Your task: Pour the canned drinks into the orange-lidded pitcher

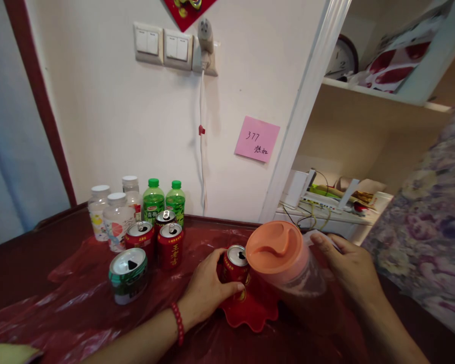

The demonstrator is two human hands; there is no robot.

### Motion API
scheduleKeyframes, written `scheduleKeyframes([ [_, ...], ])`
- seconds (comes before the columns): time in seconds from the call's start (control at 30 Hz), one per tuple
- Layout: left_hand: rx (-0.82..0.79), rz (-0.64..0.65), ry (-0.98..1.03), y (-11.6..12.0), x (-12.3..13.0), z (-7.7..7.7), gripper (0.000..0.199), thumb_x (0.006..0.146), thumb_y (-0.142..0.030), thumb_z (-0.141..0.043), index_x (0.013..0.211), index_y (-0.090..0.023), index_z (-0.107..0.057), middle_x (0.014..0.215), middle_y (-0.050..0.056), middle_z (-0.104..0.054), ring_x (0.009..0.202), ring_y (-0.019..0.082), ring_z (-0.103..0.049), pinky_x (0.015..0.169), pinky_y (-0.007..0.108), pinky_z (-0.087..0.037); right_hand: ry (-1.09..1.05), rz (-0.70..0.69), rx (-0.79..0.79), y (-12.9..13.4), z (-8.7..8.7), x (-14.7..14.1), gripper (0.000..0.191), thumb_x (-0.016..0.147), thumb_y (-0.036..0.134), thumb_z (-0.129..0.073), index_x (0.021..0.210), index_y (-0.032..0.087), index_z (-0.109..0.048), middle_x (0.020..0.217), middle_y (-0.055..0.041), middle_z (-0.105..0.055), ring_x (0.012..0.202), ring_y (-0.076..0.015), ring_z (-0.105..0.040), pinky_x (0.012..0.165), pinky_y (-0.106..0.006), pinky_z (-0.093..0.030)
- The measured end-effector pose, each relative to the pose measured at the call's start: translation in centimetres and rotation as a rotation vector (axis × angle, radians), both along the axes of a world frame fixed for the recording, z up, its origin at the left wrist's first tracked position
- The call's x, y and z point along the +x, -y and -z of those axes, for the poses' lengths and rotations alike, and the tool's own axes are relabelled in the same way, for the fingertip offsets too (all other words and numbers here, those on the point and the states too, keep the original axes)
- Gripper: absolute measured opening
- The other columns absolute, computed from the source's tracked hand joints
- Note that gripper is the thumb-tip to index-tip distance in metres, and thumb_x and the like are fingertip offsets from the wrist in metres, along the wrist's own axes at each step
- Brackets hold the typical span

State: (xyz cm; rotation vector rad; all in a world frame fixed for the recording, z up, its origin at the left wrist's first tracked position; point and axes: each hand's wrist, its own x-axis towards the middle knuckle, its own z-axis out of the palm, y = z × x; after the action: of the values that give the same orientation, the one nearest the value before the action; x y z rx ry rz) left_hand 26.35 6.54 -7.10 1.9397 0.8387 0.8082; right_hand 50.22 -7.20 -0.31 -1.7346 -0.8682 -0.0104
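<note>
My left hand [209,283] is wrapped round an opened red can [236,268], which stands over a red scalloped tray [252,316]. My right hand [339,258] grips the handle of a clear plastic pitcher [307,283] with an orange lid [276,247]. The pitcher leans toward the can, and its lid edge is right beside the can's top. Whether liquid is flowing I cannot tell. Left of my left hand stand an opened green can [128,283] and more opened red cans [170,253].
Clear bottles with white caps [117,222] and green drink bottles [153,202] stand by the wall. Clear plastic film [79,298] covers the dark red table. A white cable [201,167] hangs from the socket. At right are a shelf with a router [320,199] and a floral curtain [432,217].
</note>
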Motion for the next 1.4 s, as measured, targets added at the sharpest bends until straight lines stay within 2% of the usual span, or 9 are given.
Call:
scheduleKeyframes([
  [0.27,0.003,-0.003,0.004,-0.16,0.04,0.19,0.064,0.061,-0.019,-0.085,0.121,-0.022,-0.062,0.129,0.008,-0.069,0.120,0.031,-0.062,0.105,0.042,-0.044,0.015,0.007,-0.006,-0.03,-0.03,-0.13,0.047,0.078,0.065,-0.067,0.077,0.018,-0.071,0.063,0.0011,-0.057,0.059,-0.0152,-0.044,0.051,-0.026,-0.030],
  [0.6,0.017,0.006,0.029,-0.40,0.08,0.89,0.063,0.061,-0.020,-0.087,0.119,-0.023,-0.062,0.128,0.008,-0.070,0.118,0.030,-0.062,0.105,0.042,-0.044,0.002,-0.017,-0.001,-0.04,0.10,0.04,0.046,0.077,0.064,-0.068,0.078,0.018,-0.071,0.065,0.0008,-0.059,0.060,-0.0160,-0.048,0.051,-0.026,-0.033],
  [1.4,0.008,0.003,0.006,-0.26,0.03,0.24,0.063,0.061,-0.020,-0.086,0.119,-0.023,-0.062,0.127,0.007,-0.069,0.118,0.030,-0.062,0.104,0.042,-0.045,0.007,0.005,-0.015,0.00,0.02,-0.10,0.048,0.077,0.066,-0.068,0.082,0.019,-0.073,0.066,0.0005,-0.061,0.062,-0.0168,-0.048,0.052,-0.027,-0.031],
])
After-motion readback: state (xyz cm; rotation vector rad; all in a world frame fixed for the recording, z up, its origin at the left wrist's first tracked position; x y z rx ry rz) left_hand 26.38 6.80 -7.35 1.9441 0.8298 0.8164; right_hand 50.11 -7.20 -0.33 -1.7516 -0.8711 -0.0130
